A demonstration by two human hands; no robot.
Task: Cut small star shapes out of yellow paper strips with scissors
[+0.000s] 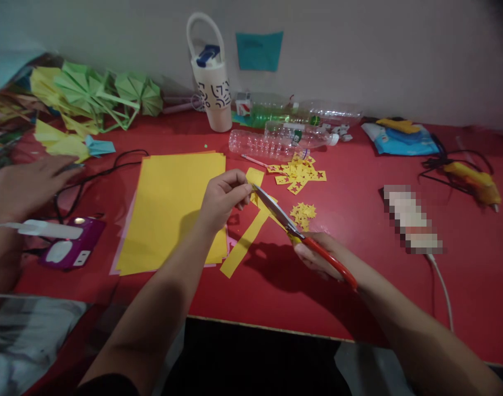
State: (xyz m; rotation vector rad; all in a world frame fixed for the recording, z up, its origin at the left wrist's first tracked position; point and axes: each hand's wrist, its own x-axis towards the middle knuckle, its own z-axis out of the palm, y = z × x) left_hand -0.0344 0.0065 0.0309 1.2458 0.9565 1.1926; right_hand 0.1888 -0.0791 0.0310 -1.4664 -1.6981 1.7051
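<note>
My right hand (320, 256) is closed around the red handles of a pair of scissors (282, 217). Its metal blades point up and left, and some yellow shows beneath that hand near the pivot. At the blade tips, my left hand (227, 198) pinches thumb against forefinger; whatever is between them is too small to make out. Below the blades lie yellow paper strips (245, 245), overlapping. A pile of small yellow paper stars (304, 214) rests right of the blades. Behind it are yellow paper scraps (299, 173) with star-shaped holes.
Left of my hands lies a stack of yellow paper sheets (173, 203). Another person's hand (24, 184) reaches in near a purple power strip (72, 245). Plastic bottles (268, 144) and a white tumbler (214, 93) stand behind. A glue gun (474, 181) and a blurred-out corded object (412, 220) lie right.
</note>
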